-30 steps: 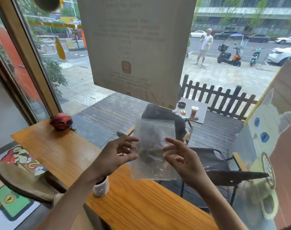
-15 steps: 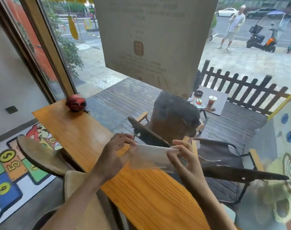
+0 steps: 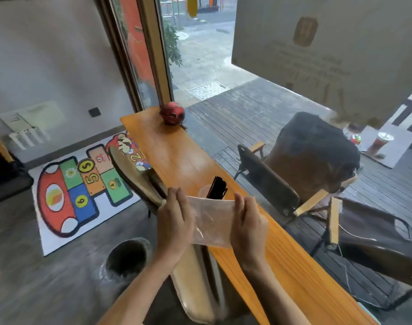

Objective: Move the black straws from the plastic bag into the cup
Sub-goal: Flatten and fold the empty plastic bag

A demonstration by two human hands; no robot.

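A clear plastic bag (image 3: 210,219) is stretched flat between my two hands above the near part of the wooden counter (image 3: 176,156). My left hand (image 3: 174,221) pinches its left edge and my right hand (image 3: 248,225) pinches its right edge. The bag looks empty. Just beyond the bag stands a cup (image 3: 203,192), partly hidden behind it, with a bunch of black straws (image 3: 217,187) sticking up out of it.
A red helmet-shaped figure (image 3: 172,113) sits at the counter's far end by the window. A wooden stool seat (image 3: 130,174) stands left of the counter, another below my arms. On the floor lie a round bin (image 3: 127,256) and a colourful mat (image 3: 83,191).
My view has swung down and to the left. The bag went from held up in front of the window to held low and flat over the counter. The cup with straws has come into view.
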